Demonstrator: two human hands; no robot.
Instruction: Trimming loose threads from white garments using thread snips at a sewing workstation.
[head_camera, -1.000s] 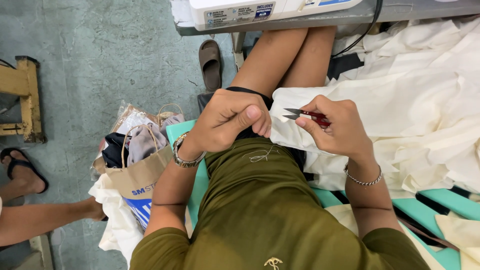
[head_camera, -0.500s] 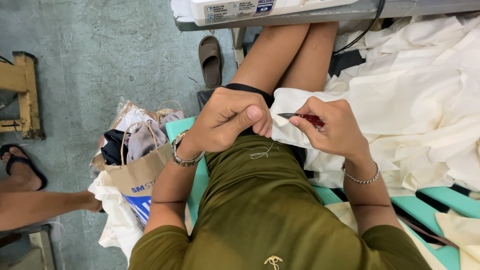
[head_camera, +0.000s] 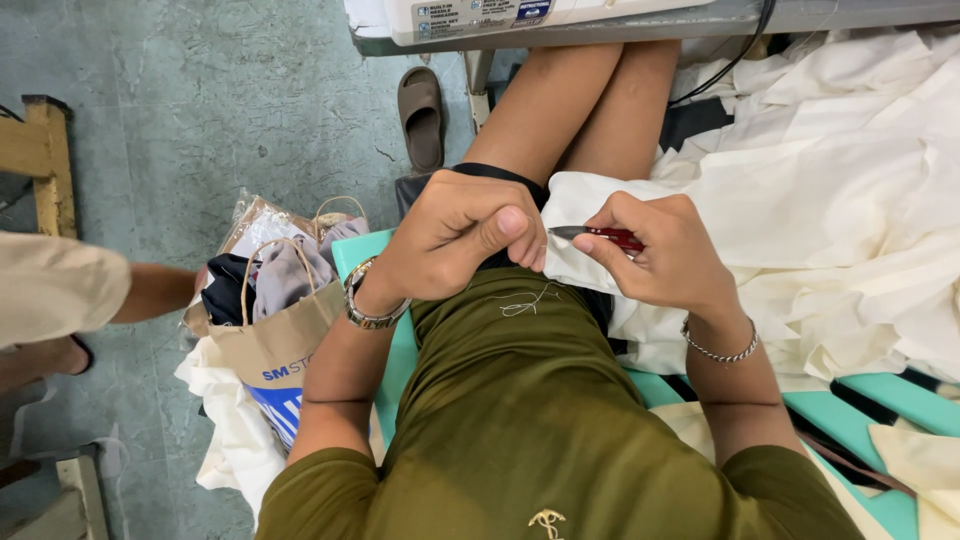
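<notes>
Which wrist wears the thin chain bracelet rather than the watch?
The right hand's wrist: thin silver chain bracelet. The left hand's wrist wears a chunky metal watch.

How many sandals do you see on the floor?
1 clearly: a brown sandal near the table leg. A dark sliver under the other person's leg may be another; more may be hidden.

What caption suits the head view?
Left hand pinches cream fabric; right hand holds red thread snips.

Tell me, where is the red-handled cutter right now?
In the head view, the cutter is right of centre, held in the right hand, its tip at the cream cloth beside the left hand.
</notes>
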